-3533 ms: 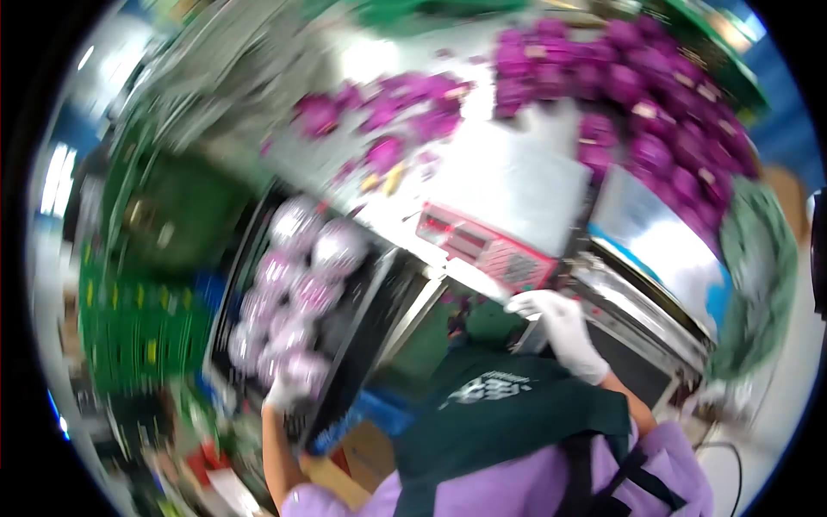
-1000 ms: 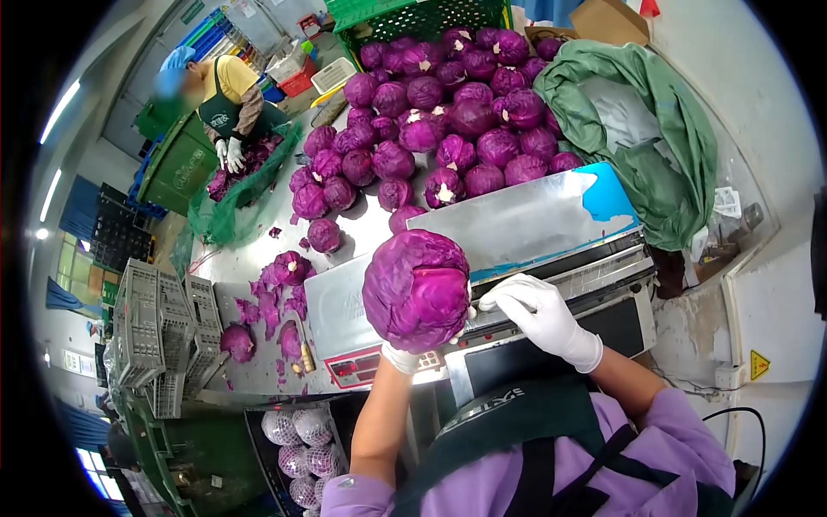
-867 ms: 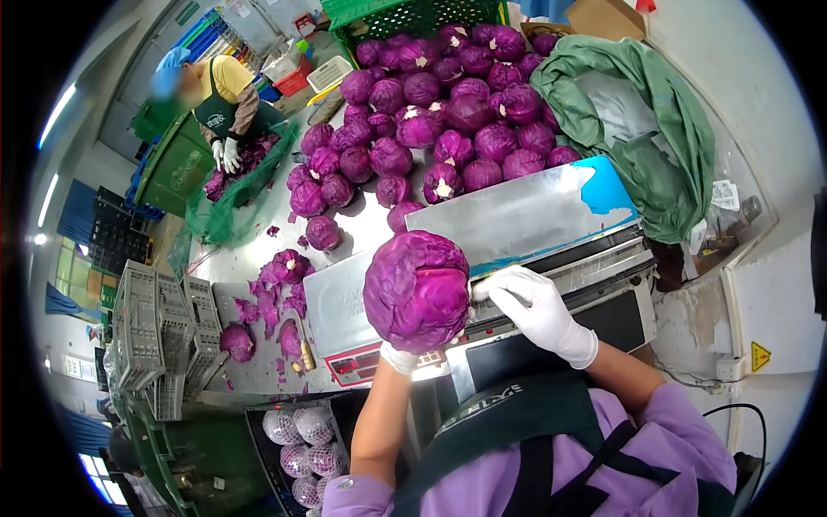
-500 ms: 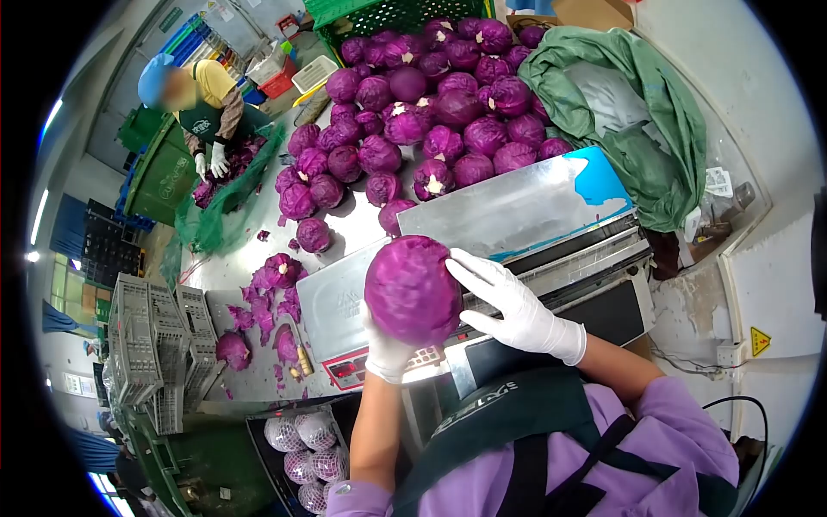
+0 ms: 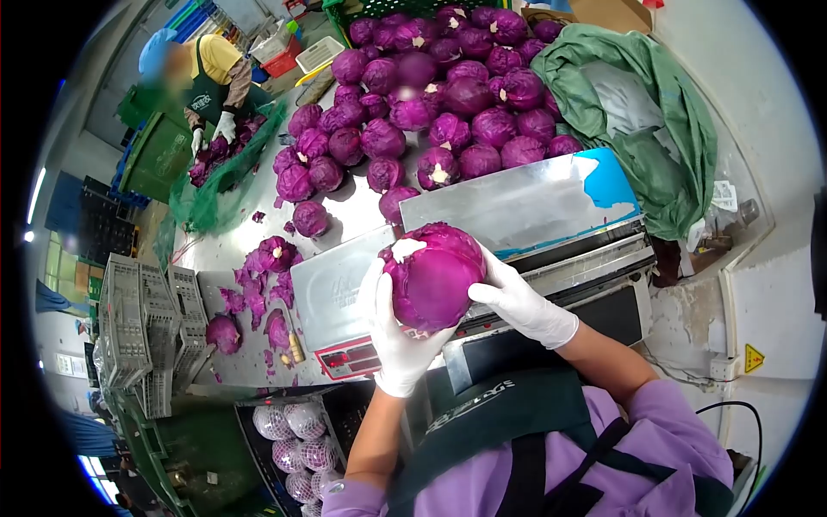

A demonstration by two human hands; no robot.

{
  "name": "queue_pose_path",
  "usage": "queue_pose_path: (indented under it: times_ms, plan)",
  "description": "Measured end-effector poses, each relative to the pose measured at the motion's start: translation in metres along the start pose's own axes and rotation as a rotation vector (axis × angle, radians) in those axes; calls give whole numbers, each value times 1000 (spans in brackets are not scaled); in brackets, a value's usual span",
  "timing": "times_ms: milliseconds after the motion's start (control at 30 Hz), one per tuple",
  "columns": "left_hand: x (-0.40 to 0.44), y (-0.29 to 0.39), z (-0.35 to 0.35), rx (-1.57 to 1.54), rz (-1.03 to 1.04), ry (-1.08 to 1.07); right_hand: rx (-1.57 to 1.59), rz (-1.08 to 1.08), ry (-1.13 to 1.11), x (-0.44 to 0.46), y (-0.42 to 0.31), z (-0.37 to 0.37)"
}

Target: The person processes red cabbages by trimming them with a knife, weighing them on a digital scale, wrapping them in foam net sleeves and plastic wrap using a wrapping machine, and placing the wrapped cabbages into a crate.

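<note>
A red cabbage [image 5: 438,284] is between my gloved hands, its pale cut stem facing up and left. My left hand [image 5: 398,349] cups it from the left and below. Against its right side presses my right hand [image 5: 527,308], thumb on the near face and the other fingers partly hidden behind. Both hands are closed on the cabbage, above the near edge of a scale with a metal plate [image 5: 336,289] and a red-framed panel [image 5: 346,357]. Beyond it lies a metal-topped machine [image 5: 508,202] with a blue patch.
Many red cabbages [image 5: 469,95] are heaped on the table. Loose leaves [image 5: 256,293] and a wooden-handled knife [image 5: 295,347] lie left. Net-wrapped cabbages [image 5: 303,420] fill a crate below. Grey crates [image 5: 129,327] stand left. A co-worker [image 5: 211,82] handles leaves by a green net [image 5: 215,198].
The cabbage has been turned so its cut stem now shows, and it sits slightly further right. My right hand has gone from fingertip contact to gripping its side.
</note>
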State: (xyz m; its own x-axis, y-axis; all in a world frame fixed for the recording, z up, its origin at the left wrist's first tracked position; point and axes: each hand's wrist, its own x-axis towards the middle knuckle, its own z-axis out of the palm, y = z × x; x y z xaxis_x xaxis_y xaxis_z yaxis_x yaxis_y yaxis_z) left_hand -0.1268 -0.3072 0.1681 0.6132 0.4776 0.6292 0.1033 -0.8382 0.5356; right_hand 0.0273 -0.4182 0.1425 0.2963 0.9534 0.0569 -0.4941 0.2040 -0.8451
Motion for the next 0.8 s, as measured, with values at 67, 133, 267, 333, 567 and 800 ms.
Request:
queue_pose_path:
  times_ms: [67, 133, 267, 333, 567, 800]
  plan:
    - [0, 1, 3, 51, 33, 7, 5, -6, -13, -1, 1, -4]
    - [-2, 1, 1, 20, 22, -15, 5, -17, -18, -3, -2, -5]
    - [5, 7, 5, -427, -421, -25, -232, 5, 22, -13, -16, -19]
    - [9, -4, -1, -503, -553, 25, -185, 68, -22, -17, -16, -37]
    - [-8, -83, -19, 32, -789, 321, -888, -317, 947, -53, -93, -252]
    - [-37, -156, -51, 392, -1187, 88, -1356, -216, 1337, -58, -126, -433]
